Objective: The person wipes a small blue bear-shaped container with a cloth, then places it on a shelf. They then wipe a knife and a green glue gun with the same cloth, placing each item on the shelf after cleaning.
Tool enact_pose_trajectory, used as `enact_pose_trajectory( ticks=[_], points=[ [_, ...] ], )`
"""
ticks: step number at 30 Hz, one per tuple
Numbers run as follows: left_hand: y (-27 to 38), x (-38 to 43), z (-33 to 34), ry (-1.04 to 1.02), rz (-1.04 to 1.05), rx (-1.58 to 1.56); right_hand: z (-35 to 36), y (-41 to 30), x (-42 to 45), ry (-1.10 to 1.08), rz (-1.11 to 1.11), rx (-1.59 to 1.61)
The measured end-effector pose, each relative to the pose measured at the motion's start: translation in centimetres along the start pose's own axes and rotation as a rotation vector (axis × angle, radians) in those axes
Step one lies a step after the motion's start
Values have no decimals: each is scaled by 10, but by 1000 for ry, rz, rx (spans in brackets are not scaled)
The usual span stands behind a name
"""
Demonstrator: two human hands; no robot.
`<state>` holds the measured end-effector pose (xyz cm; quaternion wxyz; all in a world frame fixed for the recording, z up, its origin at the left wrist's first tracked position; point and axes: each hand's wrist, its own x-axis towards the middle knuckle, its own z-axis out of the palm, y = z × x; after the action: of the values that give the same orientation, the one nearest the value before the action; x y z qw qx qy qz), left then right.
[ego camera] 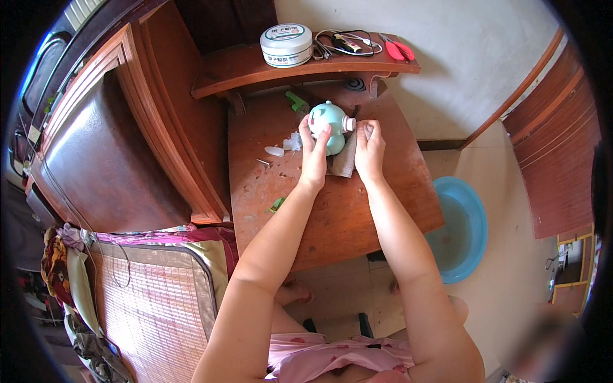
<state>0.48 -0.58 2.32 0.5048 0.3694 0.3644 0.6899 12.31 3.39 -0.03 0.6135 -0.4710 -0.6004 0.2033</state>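
Observation:
My left hand [316, 152] holds a mint-green animal-shaped figure [328, 116], tilted so that its white cap-like part [349, 124] points right. Close to that white part, my right hand [369, 148] grips the upper end of a grey-brown cloth [344, 165], which hangs down between the hands onto the wooden desk [335, 215]. Left of the figure lie a clear, crumpled plastic piece [292, 142], a small translucent white piece [274, 151] and a thin metal piece [263, 162]. Behind the figure is a green-topped object [297, 101], partly hidden.
A raised shelf [239, 72] holds a white round tub [286, 45], cables [347, 42] and red-handled pliers or cutters [397, 49]. Beneath it lies a dark coil [355, 84]. Green leaves [276, 205] rest on the desk. A blue basin [481, 230] with water stands on the floor at right.

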Motion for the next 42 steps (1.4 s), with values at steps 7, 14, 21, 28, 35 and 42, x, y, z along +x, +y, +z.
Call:
enact_pose_trajectory(
  ticks=[7,14,21,28,35,42],
  points=[
    [-4,1,-3,-6,19,23,4,5,-1,14,51,110],
    [1,-1,0,97,-136,-33,-1,-2,-1,-3,10,95],
    [-6,3,-4,116,-140,-49,-1,-4,-1,-36,16,78],
    [-9,6,-7,96,-137,-95,-1,-5,-2,-36,-5,70],
    [-11,7,-7,99,-135,-90,0,0,-2,-48,1,90],
    [-9,7,-7,114,-119,-101,-1,-8,-2,-68,18,135]
  ],
)
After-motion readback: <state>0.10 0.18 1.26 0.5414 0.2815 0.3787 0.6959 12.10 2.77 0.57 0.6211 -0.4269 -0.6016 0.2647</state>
